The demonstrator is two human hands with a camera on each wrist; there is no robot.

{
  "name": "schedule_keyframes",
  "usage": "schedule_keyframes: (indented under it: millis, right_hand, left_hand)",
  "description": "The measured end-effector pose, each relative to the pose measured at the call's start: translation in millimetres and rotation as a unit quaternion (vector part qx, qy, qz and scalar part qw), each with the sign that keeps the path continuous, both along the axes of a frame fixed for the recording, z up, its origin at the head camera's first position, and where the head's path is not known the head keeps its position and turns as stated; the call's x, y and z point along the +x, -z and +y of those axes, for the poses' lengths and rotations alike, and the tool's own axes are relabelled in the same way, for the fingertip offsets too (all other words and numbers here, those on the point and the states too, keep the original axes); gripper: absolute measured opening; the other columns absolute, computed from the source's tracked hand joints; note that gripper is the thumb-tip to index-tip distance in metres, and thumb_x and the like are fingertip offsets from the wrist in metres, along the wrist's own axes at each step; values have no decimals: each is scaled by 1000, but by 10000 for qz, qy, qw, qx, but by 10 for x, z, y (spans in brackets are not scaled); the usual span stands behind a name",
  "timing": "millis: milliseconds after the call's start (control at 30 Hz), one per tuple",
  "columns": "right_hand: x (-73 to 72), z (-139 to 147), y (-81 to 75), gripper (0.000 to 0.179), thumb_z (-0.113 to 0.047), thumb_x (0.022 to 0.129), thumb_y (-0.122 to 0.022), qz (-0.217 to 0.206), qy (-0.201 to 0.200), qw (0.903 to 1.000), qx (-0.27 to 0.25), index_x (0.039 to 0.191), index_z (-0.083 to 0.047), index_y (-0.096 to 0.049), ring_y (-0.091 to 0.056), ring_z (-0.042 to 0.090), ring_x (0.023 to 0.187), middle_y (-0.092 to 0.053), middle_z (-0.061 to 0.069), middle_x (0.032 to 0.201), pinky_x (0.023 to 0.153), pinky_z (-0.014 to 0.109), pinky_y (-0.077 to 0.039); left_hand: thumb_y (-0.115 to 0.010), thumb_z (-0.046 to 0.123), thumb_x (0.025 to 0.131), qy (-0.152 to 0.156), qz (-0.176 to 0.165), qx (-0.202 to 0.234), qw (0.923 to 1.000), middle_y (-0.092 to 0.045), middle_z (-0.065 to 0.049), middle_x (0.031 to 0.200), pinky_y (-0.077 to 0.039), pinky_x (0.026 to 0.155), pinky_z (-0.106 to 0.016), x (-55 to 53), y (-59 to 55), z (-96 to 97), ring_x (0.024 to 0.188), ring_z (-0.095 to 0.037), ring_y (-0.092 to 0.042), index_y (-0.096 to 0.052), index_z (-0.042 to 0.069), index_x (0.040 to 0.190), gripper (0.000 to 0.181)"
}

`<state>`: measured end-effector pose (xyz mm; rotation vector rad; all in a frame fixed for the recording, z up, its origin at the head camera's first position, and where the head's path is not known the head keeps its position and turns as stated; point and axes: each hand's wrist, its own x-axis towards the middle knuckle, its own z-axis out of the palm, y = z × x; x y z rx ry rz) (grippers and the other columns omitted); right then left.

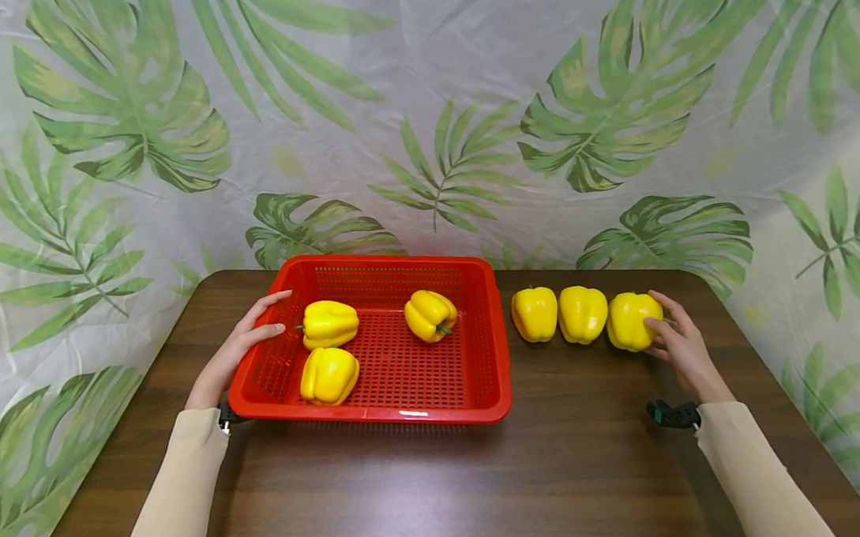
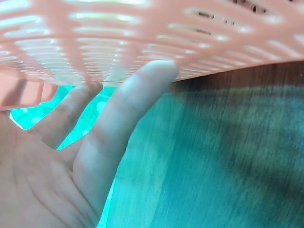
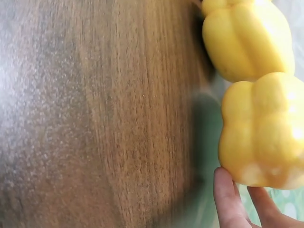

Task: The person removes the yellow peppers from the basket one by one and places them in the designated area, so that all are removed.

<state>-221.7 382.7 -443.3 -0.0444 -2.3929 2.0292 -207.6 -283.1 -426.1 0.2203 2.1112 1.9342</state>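
Cloth with green leaves (image 1: 143, 124) hangs at the back of a brown table (image 1: 422, 497). At nine o'clock on the red basket (image 1: 425, 416), the left hand (image 1: 235, 349) has its fingers straight and spread, touching the side; it pinches no pepper.

In the basket, one yellow pepper (image 1: 331, 326) lies at ten o'clock, its green stem to nine o'clock. Just below, at eight o'clock, is another pepper (image 1: 330, 376). A third pepper (image 1: 428, 314) lies at two o'clock, its stem to four o'clock.

Past the basket, toward three o'clock, three more stand in a row on the table: a near pepper (image 1: 533, 314), a middle pepper (image 1: 582, 314) and an end pepper (image 1: 629, 323). The right hand (image 1: 686, 348) is at the end one's three o'clock side, thumb and fingers spread apart, tips touching it.
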Motion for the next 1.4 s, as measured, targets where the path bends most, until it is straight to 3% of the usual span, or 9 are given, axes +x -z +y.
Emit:
schedule_keyframes:
  millis: [167, 333, 567, 767, 1000, 1100, 1233, 1300, 1400]
  right_hand:
    - [-49, -7, 33, 55, -27, 101, -48, -23, 80, 9993, 355, 152, -27, -26, -59, 2, 80, -32, 15, 131, 68, 19, -52]
    - [-98, -10, 77, 56, -30, 103, -43, -110, 61, 9973, 723, 154, -25, -19, -54, -1, 84, -14, 30, 144, 71, 18, -51]
    - [-122, -11, 78, 58, -31, 103, -41, -173, 65, 9958, 901, 154, -24, -17, -50, -1, 89, -11, 30, 149, 72, 17, -49]
    - [-107, -20, 46, 60, -31, 102, -44, -166, 78, 9967, 791, 155, -25, -16, -46, -3, 93, -8, 31, 151, 72, 15, -49]
    - [-68, -12, 6, 56, -25, 101, -48, 51, 273, 9990, 344, 152, -23, -26, -50, -1, 91, -11, 34, 148, 71, 15, -50]
    - [-38, -6, -18, 52, -22, 100, -51, 212, 361, 9991, -55, 149, -21, -34, -52, 2, 91, -25, 28, 141, 70, 16, -51]
    - [-17, -6, -44, 44, -15, 99, -53, 520, 497, 9956, -605, 142, -16, -44, -55, 5, 90, -48, 4, 119, 70, 16, -52]
    - [-10, -19, -66, 40, -10, 98, -52, 680, 544, 9928, -821, 138, -14, -48, -57, 5, 88, -52, -5, 111, 69, 16, -52]
    - [5, -58, -118, 35, -5, 98, -52, 843, 574, 9892, -1051, 132, -11, -51, -59, 5, 87, -57, -8, 106, 68, 16, -52]
  left_hand:
    - [-44, 21, 101, 1, 18, -17, 10000, -22, -14, 149, -51, 86, -41, -8, -4, 5, 120, -34, -43, -20, 22, 151, 56]
    - [-45, 21, 101, -6, -14, 2, 10000, -22, -14, 149, -51, 86, -42, -8, -2, 11, 121, -35, -43, -20, 23, 152, 56]
    - [-45, 22, 101, 3, -14, 8, 10000, -22, -13, 149, -51, 86, -41, -3, 0, 13, 121, -35, -42, -19, 22, 152, 57]
    - [-45, 23, 101, 21, 17, -7, 10000, -21, -13, 149, -51, 87, -41, -7, 3, 14, 121, -34, -43, -20, 22, 152, 57]
    - [-45, 21, 101, 56, 52, 66, 9999, -21, -15, 149, -51, 86, -40, 4, 2, 11, 119, -32, -45, -19, 21, 152, 57]
    - [-45, 20, 101, 84, 89, 104, 9999, -21, -16, 149, -52, 85, -41, 7, 3, 8, 118, -32, -46, -19, 19, 152, 56]
    - [-45, 20, 101, 68, 76, 100, 9999, -21, -16, 148, -52, 85, -41, 4, 2, 5, 119, -33, -45, -19, 19, 151, 56]
    - [-45, 20, 101, 48, 58, 84, 9999, -22, -16, 148, -52, 85, -41, 1, 3, 4, 120, -34, -44, -20, 20, 151, 57]
    - [-45, 21, 101, 28, 33, 48, 10000, -22, -15, 148, -52, 85, -41, -2, 7, 0, 120, -35, -44, -20, 21, 151, 57]
